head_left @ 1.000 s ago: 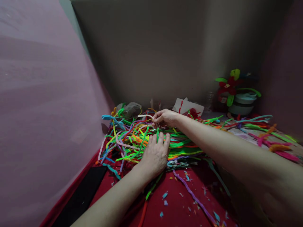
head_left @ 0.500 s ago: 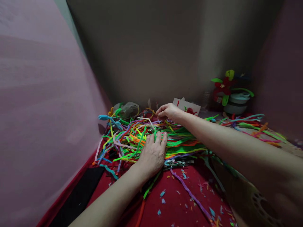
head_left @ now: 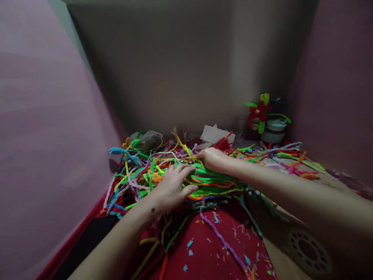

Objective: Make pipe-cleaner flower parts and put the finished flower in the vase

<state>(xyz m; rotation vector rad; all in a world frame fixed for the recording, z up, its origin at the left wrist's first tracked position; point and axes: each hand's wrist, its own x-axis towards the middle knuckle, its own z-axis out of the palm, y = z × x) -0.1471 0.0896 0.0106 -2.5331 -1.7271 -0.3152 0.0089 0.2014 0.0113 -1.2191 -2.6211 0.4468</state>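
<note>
A thick tangle of multicoloured pipe cleaners (head_left: 215,182), many of them green, orange and yellow, spreads over a red cloth (head_left: 210,249). My left hand (head_left: 175,184) lies on the near side of the heap with its fingers stretched and the thumb apart, pointing right. Just beyond it, my right hand (head_left: 214,159) is low in the pile, its fingers curled closed around pipe cleaners. Yellow pipe cleaners (head_left: 186,148) stick up to the left from beside those fingers. The right fingertips are partly hidden among the strands.
A white card (head_left: 215,134) and red pipe cleaners (head_left: 221,144) lie behind the hands. At the back right stand a lidded pot (head_left: 274,131) and a red pipe-cleaner flower (head_left: 258,112). A pale spool (head_left: 310,251) sits at lower right. Coloured scraps litter the cloth.
My right hand has come down from above the back of the heap into the strands, and yellow ones now rise beside it. My left hand has loosened from lying flat, thumb now apart. The view has shifted.
</note>
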